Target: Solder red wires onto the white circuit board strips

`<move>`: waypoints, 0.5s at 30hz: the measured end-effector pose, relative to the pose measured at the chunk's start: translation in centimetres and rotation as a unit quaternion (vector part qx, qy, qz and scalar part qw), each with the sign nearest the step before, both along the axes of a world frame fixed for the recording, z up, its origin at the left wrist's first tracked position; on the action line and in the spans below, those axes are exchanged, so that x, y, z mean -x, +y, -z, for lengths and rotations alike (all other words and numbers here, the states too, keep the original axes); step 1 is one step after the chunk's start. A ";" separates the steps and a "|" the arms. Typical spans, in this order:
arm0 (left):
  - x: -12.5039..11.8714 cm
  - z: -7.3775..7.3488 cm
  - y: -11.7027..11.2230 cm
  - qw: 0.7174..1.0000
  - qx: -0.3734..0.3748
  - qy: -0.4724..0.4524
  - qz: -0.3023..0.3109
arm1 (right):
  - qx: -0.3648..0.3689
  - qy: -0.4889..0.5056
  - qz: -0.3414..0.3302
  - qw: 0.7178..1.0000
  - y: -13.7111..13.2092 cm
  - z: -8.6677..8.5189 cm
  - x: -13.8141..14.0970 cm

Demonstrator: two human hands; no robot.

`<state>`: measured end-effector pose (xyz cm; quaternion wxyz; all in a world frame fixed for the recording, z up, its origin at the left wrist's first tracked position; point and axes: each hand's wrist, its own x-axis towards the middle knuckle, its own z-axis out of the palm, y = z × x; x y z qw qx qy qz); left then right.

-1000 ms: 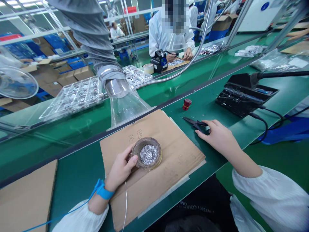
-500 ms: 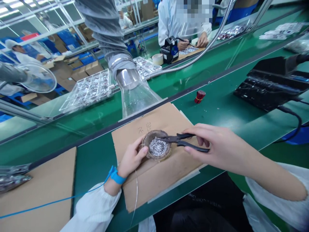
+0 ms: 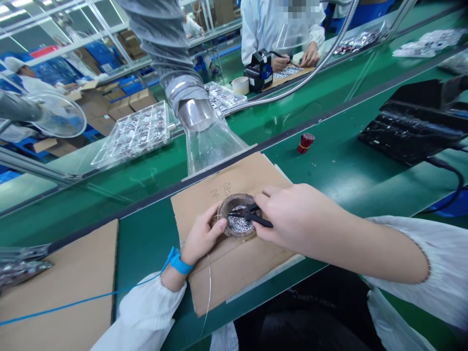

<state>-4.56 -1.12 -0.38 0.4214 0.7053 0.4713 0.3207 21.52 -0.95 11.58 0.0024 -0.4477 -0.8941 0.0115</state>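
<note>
Left hand half-closed, gripping the left rim of a round brown dish that sits on a cardboard sheet; silvery dross fills the dish; right of the dish, right hand closes firmly on black snips, their tips in the dross.

- Bright strip lights ran overhead at the far left.
- A long green counter with a dark edge crossed the room diagonally, and a second counter lay parallel beyond it.
- Pale metal framing rose above the counters.
- A grey ribbed duct hung from above, ending in a clear funnel.
- Blue crates and stacked cardboard boxes stood farther back.
- A green floor showed at the lower right.
</note>
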 end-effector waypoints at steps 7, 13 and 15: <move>0.2 0.2 0.0 1.000 0.002 0.005 0.005 | 0.015 -0.008 0.016 1.000 0.1 -0.1 0.5; 0.2 0.4 0.1 1.000 0.002 0.000 0.004 | 0.021 0.027 0.024 0.999 0.3 0.4 0.1; 0.2 0.4 0.1 1.000 0.002 0.000 0.005 | 0.024 0.033 0.029 0.999 0.3 0.6 0.0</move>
